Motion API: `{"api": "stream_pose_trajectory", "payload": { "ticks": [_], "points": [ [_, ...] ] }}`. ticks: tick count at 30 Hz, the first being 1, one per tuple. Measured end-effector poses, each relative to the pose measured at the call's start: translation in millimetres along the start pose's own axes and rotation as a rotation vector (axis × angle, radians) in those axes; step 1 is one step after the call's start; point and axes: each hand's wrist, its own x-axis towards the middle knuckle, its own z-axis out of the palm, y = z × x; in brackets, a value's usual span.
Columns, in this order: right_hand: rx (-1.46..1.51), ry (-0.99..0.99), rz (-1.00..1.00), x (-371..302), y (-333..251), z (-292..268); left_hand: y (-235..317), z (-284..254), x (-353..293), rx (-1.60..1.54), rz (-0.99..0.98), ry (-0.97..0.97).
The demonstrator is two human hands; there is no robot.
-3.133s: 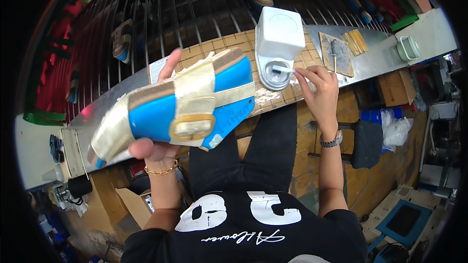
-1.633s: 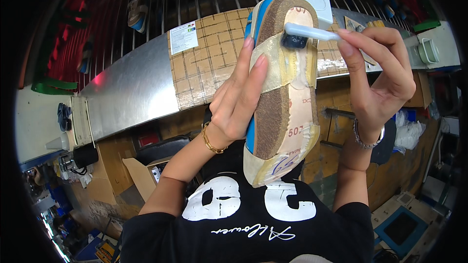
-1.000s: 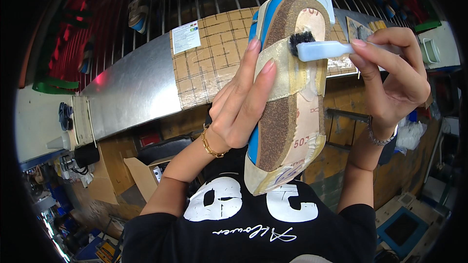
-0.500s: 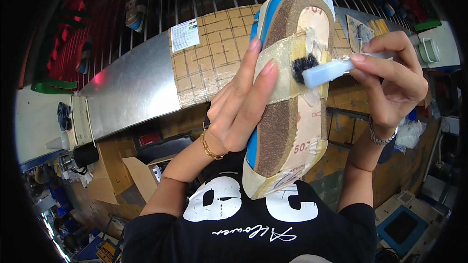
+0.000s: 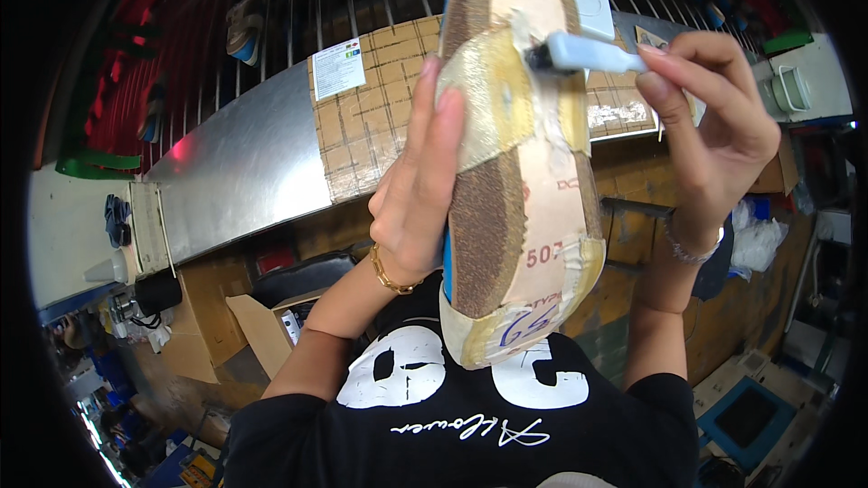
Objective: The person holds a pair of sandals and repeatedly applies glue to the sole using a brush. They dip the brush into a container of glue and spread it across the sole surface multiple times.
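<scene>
An unfinished sandal (image 5: 488, 235) is held up with its underside toward me. Brown cork-like material rims a pale insole board, and pale yellowish strap ends are folded over onto it; a blue edge shows along its left side. My left hand (image 5: 411, 185) grips the sandal from the left, two fingertips lying on the strap. Pinched in my right hand (image 5: 714, 113) is a brush (image 5: 592, 52) with a whitish handle. Its dark bristles are at the strap's folded edge in the upper half of the underside; motion blurs them, so contact is hard to tell.
Ahead runs a metal bench (image 5: 244, 167) with a taped cardboard sheet (image 5: 380, 99) on it. A white box-like object (image 5: 592, 0) stands behind the sandal. Metal rods with other sandals (image 5: 244, 27) lie beyond. An open carton (image 5: 271, 321) is below at left.
The sandal has shifted left and turned so its underside faces me more squarely. The brush has moved up along the strap, away from its middle.
</scene>
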Motion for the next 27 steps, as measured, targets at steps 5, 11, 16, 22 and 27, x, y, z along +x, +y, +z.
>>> {"api": "stream_pose_trajectory", "payload": {
  "ticks": [5, 11, 16, 22, 27],
  "points": [
    [-0.016, 0.004, 0.123, -21, -19, 7, -10, 5, 6, 0.060, 0.006, 0.096],
    [-0.104, 0.099, 0.081, -24, -28, 17, -9, -2, 1, 0.128, 0.000, 0.009],
    [-0.325, 0.177, -0.079, -24, -33, 21, 0, -8, 5, 0.183, 0.002, -0.054],
    [-0.432, 0.187, -0.187, -26, -36, 20, -7, 1, 12, 0.196, 0.122, 0.119],
    [-0.165, 0.146, -0.149, -20, -21, 18, -19, 2, 16, 0.249, 0.245, 0.173]
  ]
}}
